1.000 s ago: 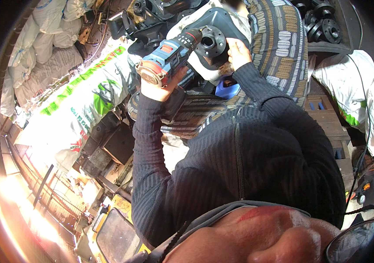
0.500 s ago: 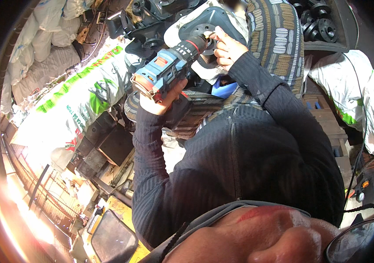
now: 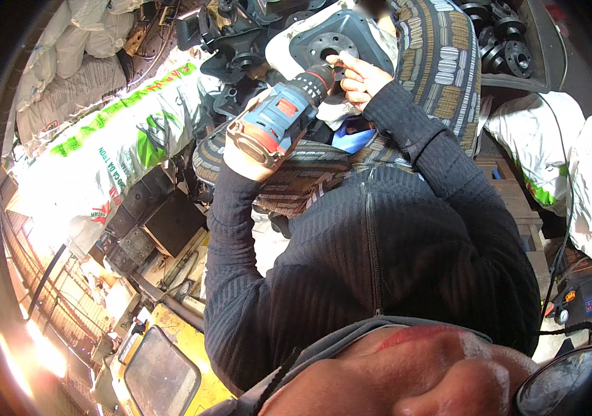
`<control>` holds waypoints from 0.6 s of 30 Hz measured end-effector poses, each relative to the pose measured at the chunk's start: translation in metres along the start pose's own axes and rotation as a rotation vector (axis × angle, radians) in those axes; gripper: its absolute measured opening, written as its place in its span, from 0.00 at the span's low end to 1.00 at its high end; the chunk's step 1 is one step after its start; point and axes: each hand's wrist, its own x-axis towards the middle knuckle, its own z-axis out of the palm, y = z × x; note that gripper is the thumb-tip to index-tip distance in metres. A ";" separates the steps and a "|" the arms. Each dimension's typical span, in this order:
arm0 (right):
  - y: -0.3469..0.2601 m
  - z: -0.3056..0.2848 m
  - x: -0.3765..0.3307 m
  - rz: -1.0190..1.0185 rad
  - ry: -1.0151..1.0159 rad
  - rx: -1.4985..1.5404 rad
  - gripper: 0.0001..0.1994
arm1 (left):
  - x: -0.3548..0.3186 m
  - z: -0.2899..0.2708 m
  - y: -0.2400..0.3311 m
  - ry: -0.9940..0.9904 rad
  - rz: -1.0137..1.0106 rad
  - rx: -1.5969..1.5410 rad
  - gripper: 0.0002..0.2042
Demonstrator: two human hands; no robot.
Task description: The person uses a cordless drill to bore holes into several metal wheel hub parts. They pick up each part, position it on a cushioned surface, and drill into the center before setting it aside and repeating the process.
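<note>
My left hand (image 3: 246, 163) is wrapped round the grip of a blue and black cordless drill (image 3: 276, 119). The drill's chuck points up and to the right. At its front end my right hand (image 3: 365, 80) is closed in a pinch, thumb and forefinger at the tip. Whatever small piece they hold is too small to make out. Just beyond lies a dark square flanged part (image 3: 371, 43) with a round centre hole and a ring of small holes. It rests on white material (image 3: 280, 50) over my lap.
Several black moulded parts (image 3: 244, 59) lie at the far left, and more black flanged parts (image 3: 511, 45) fill a bin at the far right. White sacks lie at left (image 3: 119, 152) and right (image 3: 538, 135). A blue object (image 3: 353, 136) sits below my right hand.
The drill has tilted and turned in my left hand, its rear end shifting right and down. My right hand stays pinched at the drill's tip.
</note>
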 end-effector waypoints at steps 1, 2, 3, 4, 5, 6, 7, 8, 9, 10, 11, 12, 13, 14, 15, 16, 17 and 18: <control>0.001 -0.003 0.002 -0.019 0.036 0.080 0.17 | 0.001 -0.001 -0.001 0.011 0.027 0.043 0.18; 0.003 -0.009 0.002 -0.044 0.019 0.167 0.17 | 0.005 -0.003 -0.004 0.019 0.053 0.086 0.18; 0.003 -0.014 0.004 -0.065 0.070 0.260 0.17 | 0.009 -0.004 -0.007 0.027 0.082 0.130 0.18; 0.007 -0.020 0.001 -0.283 0.234 -0.118 0.17 | 0.009 -0.007 -0.008 0.004 -0.018 0.058 0.18; 0.010 -0.026 0.000 -0.419 0.383 -0.333 0.17 | 0.015 -0.010 -0.013 -0.101 -0.087 0.099 0.26; 0.012 -0.031 0.003 -0.440 0.437 -0.350 0.17 | 0.019 -0.011 -0.015 -0.077 -0.108 0.006 0.25; 0.015 -0.035 0.006 -0.472 0.477 -0.372 0.17 | 0.023 -0.012 -0.018 -0.050 -0.136 -0.083 0.24; 0.018 -0.038 0.010 -0.540 0.549 -0.420 0.16 | 0.027 -0.010 -0.019 -0.082 -0.203 -0.109 0.24; 0.021 -0.040 0.016 -0.627 0.587 -0.476 0.15 | 0.031 -0.007 -0.020 -0.097 -0.257 -0.144 0.23; 0.022 -0.041 0.020 -0.720 0.623 -0.531 0.15 | 0.038 -0.005 -0.023 -0.112 -0.302 -0.183 0.23; 0.022 -0.043 0.025 -0.730 0.656 -0.582 0.15 | 0.045 -0.004 -0.026 -0.139 -0.197 -0.023 0.23; 0.023 -0.044 0.027 -0.736 0.689 -0.633 0.15 | 0.052 -0.003 -0.029 -0.170 -0.092 0.129 0.23; 0.023 -0.045 0.028 -0.746 0.720 -0.728 0.15 | 0.058 -0.002 -0.032 -0.202 0.012 0.278 0.23; 0.024 -0.045 0.029 -0.755 0.754 -0.821 0.16 | 0.065 0.000 -0.035 -0.201 -0.056 0.017 0.21; 0.024 -0.045 0.030 -0.752 0.717 -0.796 0.16 | 0.068 -0.002 -0.036 -0.174 0.044 0.104 0.20; 0.023 -0.044 0.031 -0.746 0.679 -0.770 0.17 | 0.071 -0.005 -0.038 -0.149 0.143 0.192 0.19; 0.023 -0.043 0.031 -0.742 0.641 -0.743 0.17 | 0.074 -0.009 -0.038 -0.122 0.242 0.279 0.18; 0.023 -0.043 0.031 -0.687 0.647 -0.784 0.16 | 0.083 -0.012 -0.039 -0.212 0.173 0.279 0.16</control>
